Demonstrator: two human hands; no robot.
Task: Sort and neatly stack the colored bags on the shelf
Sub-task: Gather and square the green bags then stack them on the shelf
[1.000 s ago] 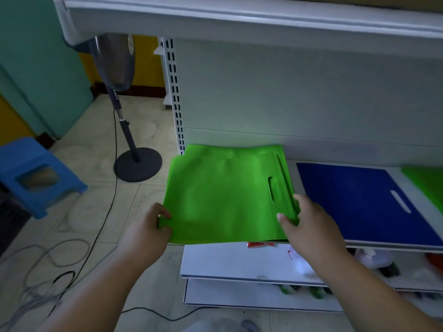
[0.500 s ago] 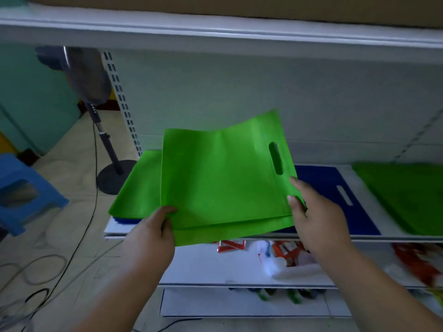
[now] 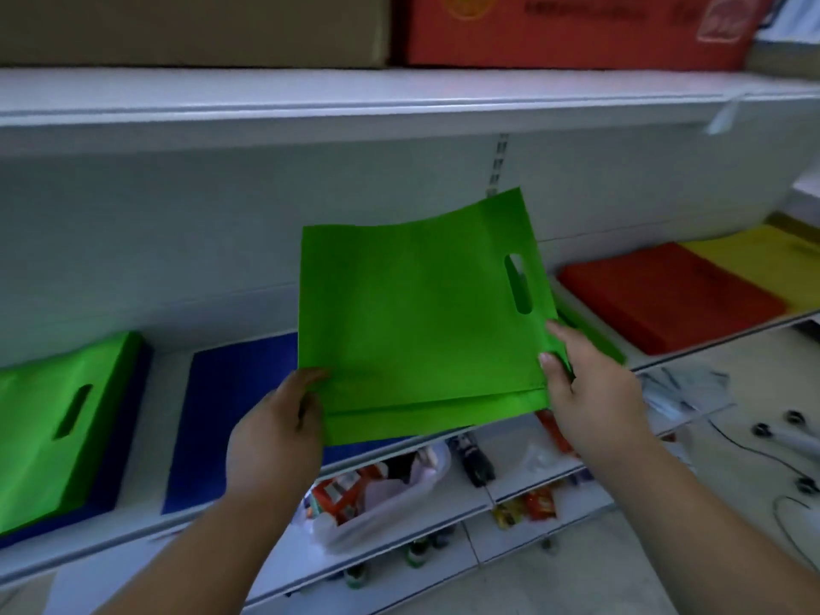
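I hold a small stack of green bags (image 3: 417,321) up in the air in front of the white shelf (image 3: 133,532), handle slot at the right. My left hand (image 3: 279,432) grips its lower left corner, and my right hand (image 3: 590,392) pinches its right edge. On the shelf lie a green stack (image 3: 49,428) at the left on top of blue bags, a blue stack (image 3: 235,410) under my left hand, a green stack (image 3: 590,335) mostly hidden behind my right hand, then a red stack (image 3: 665,295) and a yellow stack (image 3: 767,255).
An upper shelf board (image 3: 399,99) overhangs, carrying a brown box (image 3: 191,24) and a red box (image 3: 577,24). Lower shelves hold a plastic bag of packets (image 3: 377,494) and small goods. Cables and small wheels (image 3: 781,437) lie on the floor at right.
The view has swung right along the shelf and the held green bags have moved right with it. The left green stack now lies far left; red and yellow stacks have come into sight.
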